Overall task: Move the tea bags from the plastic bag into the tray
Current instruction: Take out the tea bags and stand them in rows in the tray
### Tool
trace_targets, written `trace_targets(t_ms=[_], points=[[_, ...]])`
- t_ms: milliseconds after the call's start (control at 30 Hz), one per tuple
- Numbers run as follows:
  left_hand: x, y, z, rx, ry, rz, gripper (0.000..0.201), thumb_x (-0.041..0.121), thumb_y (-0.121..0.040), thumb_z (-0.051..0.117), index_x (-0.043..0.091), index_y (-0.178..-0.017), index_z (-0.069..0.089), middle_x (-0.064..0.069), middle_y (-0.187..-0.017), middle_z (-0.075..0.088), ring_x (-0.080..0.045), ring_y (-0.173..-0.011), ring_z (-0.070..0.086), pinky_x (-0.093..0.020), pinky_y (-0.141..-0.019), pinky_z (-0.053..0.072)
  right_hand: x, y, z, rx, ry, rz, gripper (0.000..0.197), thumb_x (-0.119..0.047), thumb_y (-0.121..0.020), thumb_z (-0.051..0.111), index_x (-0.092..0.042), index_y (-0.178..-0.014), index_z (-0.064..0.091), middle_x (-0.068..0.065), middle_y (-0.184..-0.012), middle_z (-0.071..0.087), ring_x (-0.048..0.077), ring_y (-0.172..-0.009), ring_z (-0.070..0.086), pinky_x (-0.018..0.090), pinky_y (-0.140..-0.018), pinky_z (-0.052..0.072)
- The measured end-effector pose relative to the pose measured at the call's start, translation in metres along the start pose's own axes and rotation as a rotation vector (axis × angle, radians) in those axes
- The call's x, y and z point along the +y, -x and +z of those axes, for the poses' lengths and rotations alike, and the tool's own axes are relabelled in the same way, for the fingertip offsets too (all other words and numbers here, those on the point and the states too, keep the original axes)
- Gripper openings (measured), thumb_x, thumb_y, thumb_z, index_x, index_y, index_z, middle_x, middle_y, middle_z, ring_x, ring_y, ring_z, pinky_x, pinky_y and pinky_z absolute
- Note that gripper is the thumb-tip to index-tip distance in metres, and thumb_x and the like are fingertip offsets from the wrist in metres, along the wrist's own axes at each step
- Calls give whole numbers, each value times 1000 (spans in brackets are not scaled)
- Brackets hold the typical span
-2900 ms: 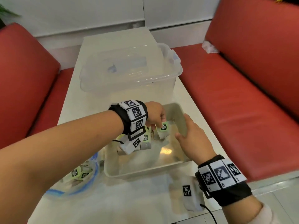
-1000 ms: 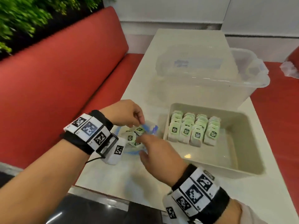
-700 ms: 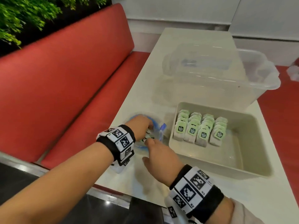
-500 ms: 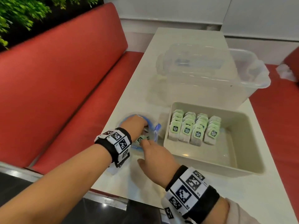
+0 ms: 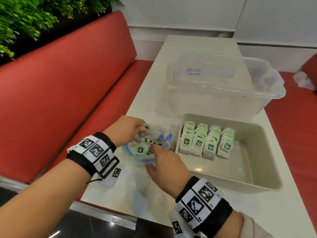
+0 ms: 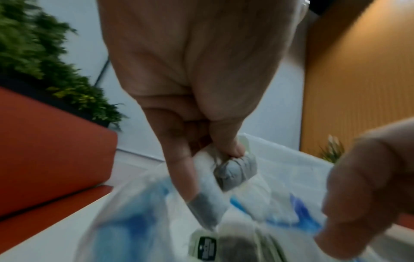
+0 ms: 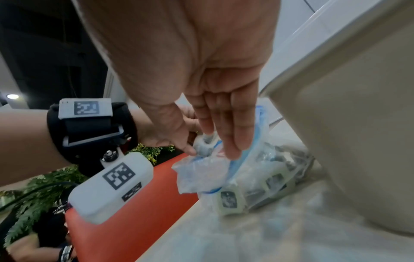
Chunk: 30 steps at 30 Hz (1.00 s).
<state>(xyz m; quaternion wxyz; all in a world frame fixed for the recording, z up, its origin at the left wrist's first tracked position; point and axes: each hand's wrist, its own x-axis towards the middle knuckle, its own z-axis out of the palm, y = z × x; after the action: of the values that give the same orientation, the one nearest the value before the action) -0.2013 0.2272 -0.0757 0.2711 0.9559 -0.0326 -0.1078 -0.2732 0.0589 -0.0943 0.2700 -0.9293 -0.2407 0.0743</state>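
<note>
Risen out of the plastic bag [image 5: 137, 156] since earlier: my left grip [image 5: 127, 130], centre frame, clamped on tea bags [image 5: 146, 133]; my right grip [image 5: 167, 166] pinches that bag's edge.

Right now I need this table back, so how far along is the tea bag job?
Done: four rows of green-labelled tea bags stand in the beige plastic tray. In hand: the left hand pinches a grey tea bag at the mouth of the clear, blue-zipped plastic bag, whose rim the right hand pinches. Left: several more tea bags inside that bag.
</note>
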Motion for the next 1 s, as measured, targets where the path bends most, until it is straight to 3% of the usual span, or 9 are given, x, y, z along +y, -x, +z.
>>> trace_targets(t_ms=[233, 333, 400, 467, 567, 633, 767, 900, 1000], points=[[10, 16, -20, -52, 491, -49, 20, 13, -97, 46, 15, -89, 64, 2, -76, 64, -14, -67, 66, -19, -48, 52, 8, -10, -25, 486, -263, -15, 36, -28, -89, 57, -15, -122, 50, -1, -120, 50, 12, -112, 47, 18, -90, 33], [28, 22, -23, -164, 550, 14, 22, 15, -97, 46, 20, -88, 65, 6, -72, 68, -13, -67, 68, -20, -48, 51, 12, -14, -36, 486, -402, 11, 54, -39, -88, 60, -22, -135, 40, -4, -140, 36, 8, -130, 31, 16, -101, 24], [42, 24, -22, -218, 562, 53, 20, 16, -96, 47, 21, -88, 65, 5, -72, 69, -14, -66, 68, -20, -48, 50, 13, -15, -44, 396, -531, 35, 63, -40, -84, 65, -27, -138, 36, -11, -138, 36, 6, -129, 33, 20, -102, 27], [54, 22, -18, -226, 569, 72, 16, 16, -95, 50, 21, -91, 65, 4, -73, 69, -12, -63, 67, -18, -47, 50, 16, -15, -47, 373, -622, 76, 60, -34, -80, 70, -30, -133, 42, -16, -122, 47, 6, -116, 46, 25, -96, 39], [65, 17, -12, -221, 612, 82, 15, 14, -92, 56, 17, -103, 64, -1, -84, 71, -8, -64, 67, -18, -48, 51, 27, -14, -48, 447, -743, 124, 35, -24, -79, 72, -37, -104, 53, -16, -92, 57, 13, -93, 60, 37, -78, 53], [69, 14, -9, -255, 665, 92, 24, 6, -90, 57, 17, -111, 62, 4, -86, 71, -4, -66, 66, -18, -51, 53, 35, -11, -48, 495, -853, 141, 30, -17, -80, 71, -38, -95, 54, -10, -93, 60, 22, -90, 64, 40, -68, 58], [75, 7, -3, -246, 654, 110, 27, 3, -91, 55, 19, -111, 60, 8, -72, 60, -1, -61, 57, -19, -54, 55, 48, -2, -55, 582, -964, 173, 32, -9, -82, 65, -35, -97, 55, 5, -103, 58, 30, -89, 64, 29, -58, 55], [81, -1, 1, -186, 654, 134, 13, 10, -95, 50, 17, -99, 59, -4, -90, 62, -10, -74, 60, -18, -55, 53, 58, 10, -63, 589, -1025, 221, 38, 2, -81, 58, -33, -97, 54, 7, -100, 55, 26, -78, 60, 32, -60, 53], [92, -7, 3, -241, 727, 193, 18, 6, -97, 40, 14, -93, 56, 4, -84, 65, -14, -82, 65, -23, -66, 53, 61, 17, -63, 491, -1045, 248, 41, 1, -78, 58, -34, -98, 54, 13, -102, 55, 19, -69, 57, 25, -54, 49]])
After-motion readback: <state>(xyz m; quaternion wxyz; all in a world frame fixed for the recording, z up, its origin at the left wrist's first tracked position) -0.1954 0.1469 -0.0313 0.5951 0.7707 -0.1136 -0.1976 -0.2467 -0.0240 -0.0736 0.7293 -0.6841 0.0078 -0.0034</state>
